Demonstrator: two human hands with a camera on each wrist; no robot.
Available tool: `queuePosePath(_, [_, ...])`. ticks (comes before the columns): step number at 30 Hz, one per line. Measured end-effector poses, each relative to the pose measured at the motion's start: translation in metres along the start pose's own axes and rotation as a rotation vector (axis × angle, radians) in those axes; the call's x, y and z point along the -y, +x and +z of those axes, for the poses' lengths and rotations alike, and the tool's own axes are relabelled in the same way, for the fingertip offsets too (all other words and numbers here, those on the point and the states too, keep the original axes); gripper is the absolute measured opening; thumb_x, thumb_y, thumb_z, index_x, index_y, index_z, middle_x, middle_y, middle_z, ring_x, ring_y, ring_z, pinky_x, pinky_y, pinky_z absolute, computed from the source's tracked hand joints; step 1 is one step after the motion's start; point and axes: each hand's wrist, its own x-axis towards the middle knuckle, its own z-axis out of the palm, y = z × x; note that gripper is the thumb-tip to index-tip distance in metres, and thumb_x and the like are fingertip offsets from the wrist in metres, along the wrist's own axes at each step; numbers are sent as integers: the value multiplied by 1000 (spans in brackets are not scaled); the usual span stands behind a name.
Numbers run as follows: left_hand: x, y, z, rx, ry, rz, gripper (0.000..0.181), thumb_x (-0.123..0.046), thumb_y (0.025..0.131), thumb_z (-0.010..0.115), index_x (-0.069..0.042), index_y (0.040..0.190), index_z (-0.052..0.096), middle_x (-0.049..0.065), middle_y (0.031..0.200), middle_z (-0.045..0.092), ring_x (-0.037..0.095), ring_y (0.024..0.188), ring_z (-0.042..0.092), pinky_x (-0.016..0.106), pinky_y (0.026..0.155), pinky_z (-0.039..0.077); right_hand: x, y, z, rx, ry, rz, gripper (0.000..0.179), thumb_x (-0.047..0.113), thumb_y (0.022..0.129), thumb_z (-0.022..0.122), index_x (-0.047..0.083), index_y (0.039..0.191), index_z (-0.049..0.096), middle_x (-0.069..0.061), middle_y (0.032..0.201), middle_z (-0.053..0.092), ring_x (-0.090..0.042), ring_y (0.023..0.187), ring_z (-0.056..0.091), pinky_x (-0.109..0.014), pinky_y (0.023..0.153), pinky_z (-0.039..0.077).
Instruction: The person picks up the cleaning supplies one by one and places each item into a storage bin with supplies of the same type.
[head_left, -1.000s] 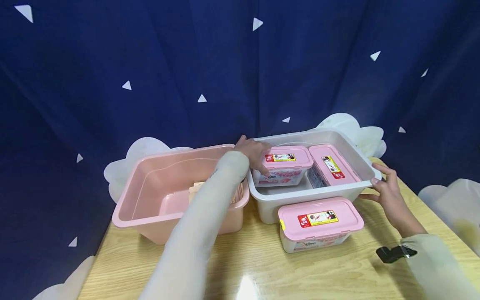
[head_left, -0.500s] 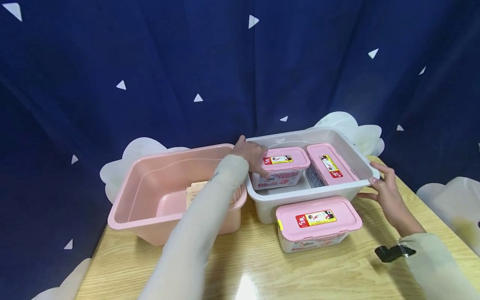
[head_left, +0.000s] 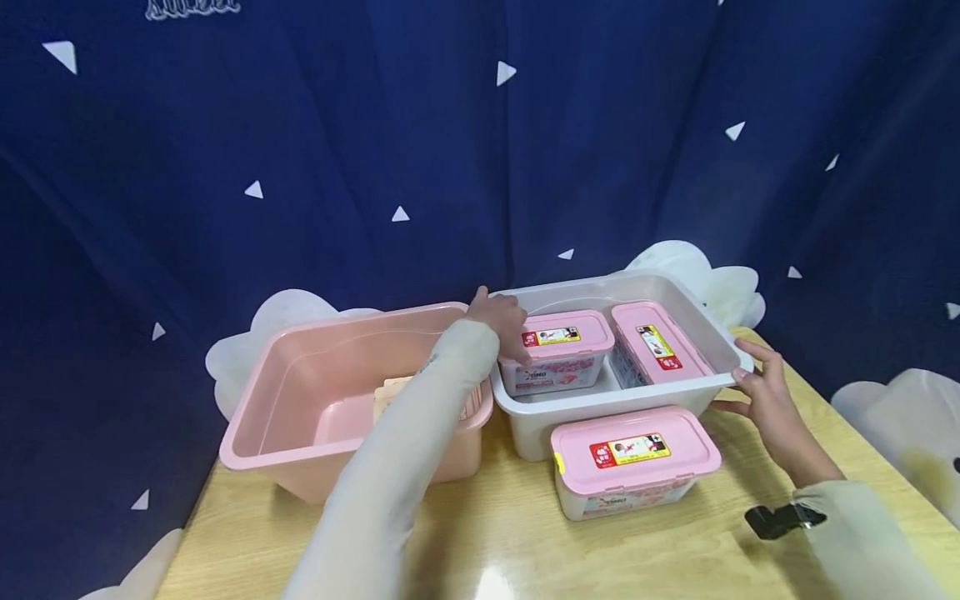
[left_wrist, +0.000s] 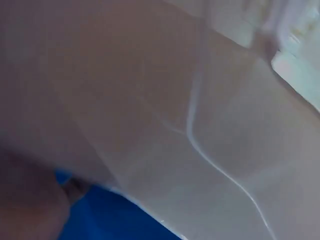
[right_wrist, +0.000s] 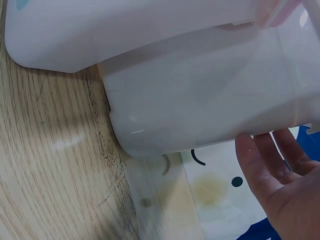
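Note:
A white plastic bin [head_left: 615, 398] stands on the table with two lidded, pink-topped tubs inside: the left tub [head_left: 570, 333] lies crosswise, the right tub [head_left: 660, 337] front to back. My left hand [head_left: 501, 321] grips the bin's left rim, with some fingers hidden behind it; the left wrist view looks at the bin's pale inner wall [left_wrist: 210, 125] from close up. My right hand [head_left: 772, 400] holds the bin's right front corner. In the right wrist view, the fingers [right_wrist: 255, 160] touch the bin's outer side. A third pink-lidded tub [head_left: 637, 450] stands in front of the bin.
A pink bin [head_left: 315, 433] stands to the left, close beside the white one. It contains pale paper-like items [head_left: 386, 396], partly hidden by my left sleeve [head_left: 405, 450]. A blue curtain [head_left: 375, 150] hangs behind the wooden table [head_left: 525, 550].
The head view shifts slightly, so everything appears somewhat lower. Both hands stay at the white bin, and the bins and tubs keep their places.

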Motion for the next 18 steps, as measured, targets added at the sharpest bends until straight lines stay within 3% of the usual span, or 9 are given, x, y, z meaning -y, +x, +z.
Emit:
queuePosePath(2, [1, -5, -10, -38, -91, 24, 56, -57, 83, 69, -21, 126, 67, -2, 125, 64, 18, 120, 57, 43, 104, 37, -1, 0, 0, 1, 8, -8, 36, 17, 104, 33, 32, 136, 25, 17, 122, 34, 6, 91, 60, -22, 68, 57])
queuePosePath(5, [-1, -21, -32, -155, -212, 73, 48, -51, 90, 64, -21, 128, 66, 0, 131, 62, 19, 123, 56, 43, 104, 41, -1, -1, 1, 3, 32, -30, 36, 16, 104, 34, 35, 134, 27, 16, 121, 35, 6, 90, 60, -22, 67, 57])
queuePosePath(11, [-33, -79, -78, -384, -296, 199, 41, -45, 94, 61, -19, 124, 68, -1, 133, 62, 18, 122, 58, 39, 101, 47, -1, -2, -1, 20, 35, -70, 34, 15, 105, 33, 33, 133, 27, 13, 121, 37, 6, 91, 61, -22, 67, 58])
queuePosePath(15, [-61, -124, -83, -489, -246, 338, 36, -43, 92, 63, -20, 119, 69, -4, 122, 66, 13, 111, 61, 31, 93, 50, -2, -2, -1, 28, 15, -70, 34, 17, 105, 34, 33, 134, 27, 14, 121, 36, 6, 91, 60, -22, 68, 58])
queuePosePath(18, [-79, -154, -74, -508, -185, 419, 34, -43, 91, 63, -21, 116, 70, -7, 114, 66, 10, 103, 62, 27, 88, 51, -3, -2, -1, 26, 10, -62, 34, 17, 105, 34, 33, 134, 27, 15, 121, 35, 6, 91, 60, -22, 67, 58])
